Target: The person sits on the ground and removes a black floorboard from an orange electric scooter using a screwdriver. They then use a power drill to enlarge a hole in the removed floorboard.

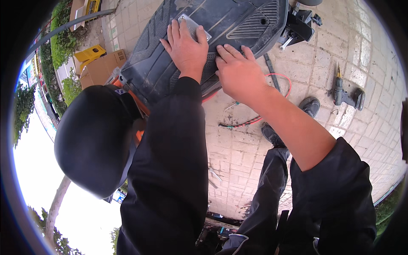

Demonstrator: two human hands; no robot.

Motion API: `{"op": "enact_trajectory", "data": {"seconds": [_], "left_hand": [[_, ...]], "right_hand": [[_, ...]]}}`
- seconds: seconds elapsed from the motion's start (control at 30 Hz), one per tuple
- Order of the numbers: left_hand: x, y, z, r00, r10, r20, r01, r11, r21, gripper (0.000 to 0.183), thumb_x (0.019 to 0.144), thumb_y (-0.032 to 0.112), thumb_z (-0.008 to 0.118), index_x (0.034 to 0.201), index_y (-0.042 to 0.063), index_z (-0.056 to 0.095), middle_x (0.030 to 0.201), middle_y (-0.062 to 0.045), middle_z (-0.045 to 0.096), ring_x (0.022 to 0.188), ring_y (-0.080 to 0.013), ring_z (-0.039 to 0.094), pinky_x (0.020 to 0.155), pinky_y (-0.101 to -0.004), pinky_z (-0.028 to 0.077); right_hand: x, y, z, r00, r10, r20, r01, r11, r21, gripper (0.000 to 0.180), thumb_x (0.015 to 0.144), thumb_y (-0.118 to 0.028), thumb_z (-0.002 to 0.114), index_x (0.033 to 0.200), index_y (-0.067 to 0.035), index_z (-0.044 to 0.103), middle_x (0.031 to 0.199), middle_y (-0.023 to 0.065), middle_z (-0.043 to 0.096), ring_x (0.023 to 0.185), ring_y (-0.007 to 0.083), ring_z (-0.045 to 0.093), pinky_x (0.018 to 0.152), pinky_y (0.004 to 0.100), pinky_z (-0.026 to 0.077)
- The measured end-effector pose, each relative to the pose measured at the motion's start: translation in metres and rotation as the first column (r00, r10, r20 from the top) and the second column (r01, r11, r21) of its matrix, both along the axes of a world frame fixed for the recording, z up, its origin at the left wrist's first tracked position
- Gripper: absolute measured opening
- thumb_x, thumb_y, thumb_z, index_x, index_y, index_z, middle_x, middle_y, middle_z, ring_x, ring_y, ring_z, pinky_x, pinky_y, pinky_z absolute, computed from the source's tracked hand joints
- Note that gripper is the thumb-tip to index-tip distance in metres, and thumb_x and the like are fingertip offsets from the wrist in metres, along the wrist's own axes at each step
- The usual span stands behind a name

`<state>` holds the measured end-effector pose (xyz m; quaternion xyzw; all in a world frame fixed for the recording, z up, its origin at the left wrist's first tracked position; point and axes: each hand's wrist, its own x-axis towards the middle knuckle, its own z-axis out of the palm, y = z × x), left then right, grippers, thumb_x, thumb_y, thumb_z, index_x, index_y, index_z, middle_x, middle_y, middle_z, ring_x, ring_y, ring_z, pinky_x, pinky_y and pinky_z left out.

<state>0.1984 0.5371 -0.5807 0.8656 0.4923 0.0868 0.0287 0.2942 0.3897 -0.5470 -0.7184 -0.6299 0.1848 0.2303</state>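
Observation:
My left hand [188, 47] lies palm down, fingers spread, over a small silver metal plate [193, 27] on the dark plastic floorboard [220, 16] of a scooter. Part of the plate is hidden under the hand; a screw head shows at its upper corner. To the right, my right hand [239, 71] rests its fingertips on the ribbed floorboard near its side edge, thumb side partly out of sight. Nothing is visibly held in either hand. The scooter's black seat [92, 140] rises at the left, above orange body panels [140, 103].
A cordless drill [341, 92] with a step bit lies on the paving at right. A wrench [287, 43] sits by the scooter's front end. Red cable [288, 83], a small screwdriver [231, 106] and another metal tool [215, 174] are on the ground. Cardboard boxes [102, 68] stand behind.

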Motion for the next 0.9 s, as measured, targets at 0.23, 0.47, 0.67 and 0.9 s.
{"op": "enact_trajectory", "data": {"seconds": [0.23,0.47,0.67,0.9], "left_hand": [[-0.043,-0.032,0.019,0.954,0.266,-0.142,-0.255,0.963,0.09,0.077,0.094,0.058,0.048,0.144,0.001,0.041,0.152,-0.026,0.034,0.144,-0.0394,0.027,0.114,-0.0632,0.016],[-0.043,-0.031,0.019,0.934,0.346,-0.089,-0.348,0.937,-0.009,0.08,0.09,0.06,0.052,0.146,0.004,0.041,0.153,-0.023,0.033,0.144,-0.0367,0.026,0.114,-0.0636,0.013],[-0.041,-0.028,0.016,0.932,0.36,-0.039,-0.362,0.928,-0.086,0.078,0.087,0.058,0.057,0.144,0.006,0.045,0.153,-0.022,0.034,0.144,-0.0361,0.027,0.114,-0.0638,0.011],[-0.044,-0.021,0.026,0.926,0.373,-0.058,-0.377,0.905,-0.198,0.079,0.084,0.058,0.061,0.142,0.006,0.047,0.152,-0.022,0.034,0.144,-0.0375,0.027,0.114,-0.0644,0.011]], "right_hand": [[-0.006,0.009,0.02,0.893,0.371,0.254,-0.26,0.887,-0.383,0.052,0.091,-0.013,0.047,0.14,0.005,0.046,0.154,0.0191,0.036,0.143,0.0293,0.034,0.112,0.0622,0.026],[0.022,0.093,0.048,0.948,0.303,-0.096,-0.314,0.841,-0.441,0.025,0.091,-0.024,0.058,0.094,-0.001,0.066,0.104,0.0149,0.066,0.106,0.0319,0.061,0.093,0.0463,0.044],[-0.025,0.278,-0.001,0.928,0.356,0.109,-0.368,0.921,0.127,0.038,0.095,-0.038,0.053,0.109,-0.007,0.068,0.112,0.0146,0.068,0.108,0.0357,0.061,0.094,0.0463,0.046],[-0.078,0.312,-0.024,0.946,0.299,0.123,-0.308,0.949,0.07,0.043,0.088,-0.036,0.061,0.117,-0.004,0.064,0.12,0.0164,0.062,0.115,0.0354,0.055,0.099,0.0501,0.038]]}}
